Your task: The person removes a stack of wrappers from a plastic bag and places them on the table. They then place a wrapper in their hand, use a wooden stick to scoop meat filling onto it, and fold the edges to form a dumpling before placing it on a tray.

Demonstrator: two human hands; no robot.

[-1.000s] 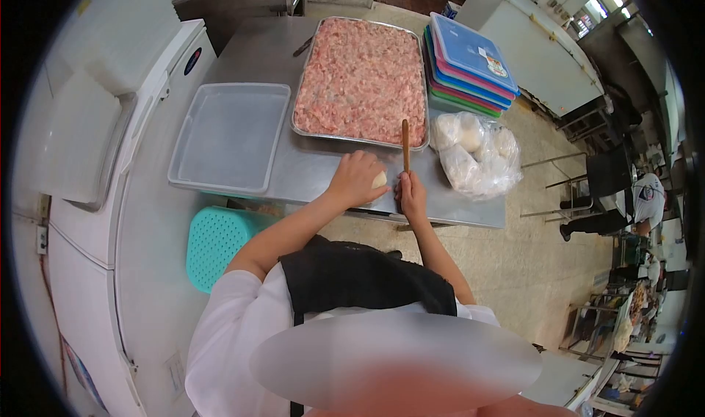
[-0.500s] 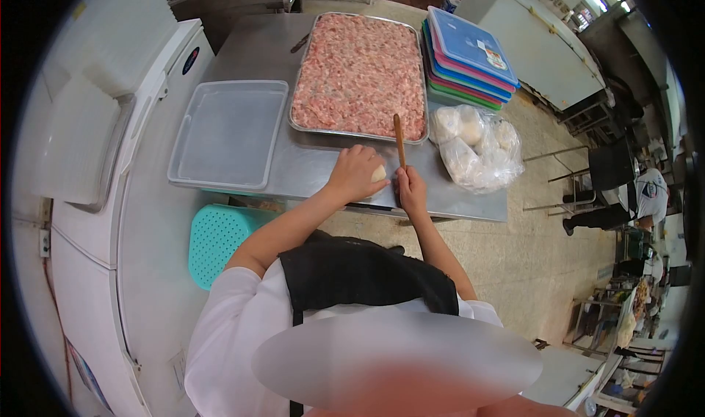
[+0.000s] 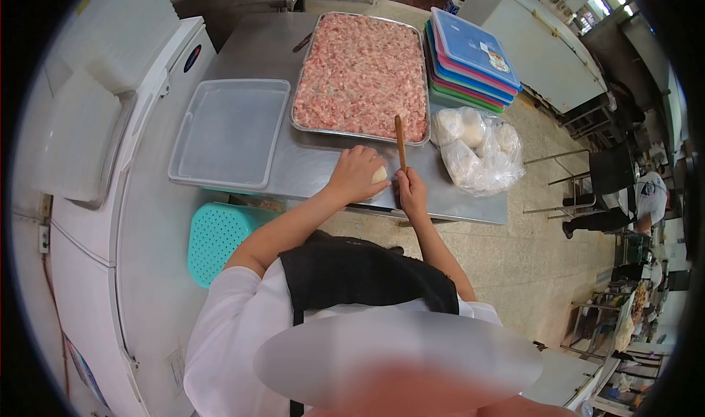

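Note:
At the table's front edge my left hand [image 3: 358,175] is curled over a pale, rounded piece of dough [image 3: 379,174]; most of the piece is hidden under the palm and fingers. Just to its right, my right hand [image 3: 410,189] grips the lower end of a slim brown wooden stick [image 3: 400,142]. The stick points upward, its tip overlapping the near rim of a metal tray [image 3: 360,136] in view. That tray is filled with pinkish ground meat [image 3: 363,75]. A clear plastic bag [image 3: 477,153] with several whitish rounded pieces rests right of my right hand.
On the steel table [image 3: 312,164], a translucent plastic container [image 3: 231,134] sits left of the meat. Stacked coloured lids [image 3: 474,57] stand at the back right. A turquoise perforated basket [image 3: 219,244] is below left, beside a white freezer [image 3: 158,197]. Another person [image 3: 649,200] is far right.
Both hands, the dough and the stick keep nearly the same places. Only a very slight shift of the whole view shows.

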